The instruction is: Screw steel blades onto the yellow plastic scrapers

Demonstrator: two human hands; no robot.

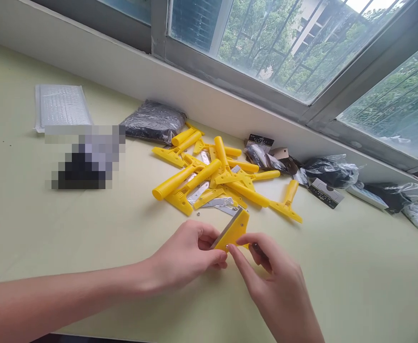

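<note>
My left hand [190, 255] is closed around one end of a yellow plastic scraper [234, 231], its thumb in front and its fingers behind. A grey metal blade [226, 228] runs along the scraper's upper left edge. One screw [242, 224] sits in the yellow face near the far corner. My right hand [273, 271] has its thumb and forefinger pinched at the scraper's near edge, around a small shiny piece of hardware [227, 246]. Something dark and slim [260, 251] shows under the curled right fingers; its kind is hidden.
A pile of yellow scraper handles [203, 178] with loose blades [216, 203] lies just beyond my hands, a small nut [198, 214] nearby. Black bagged packs [155, 121], boxes [325, 193] and a bubble mailer [64, 107] line the window side. A blurred patch [90, 162] covers something at left.
</note>
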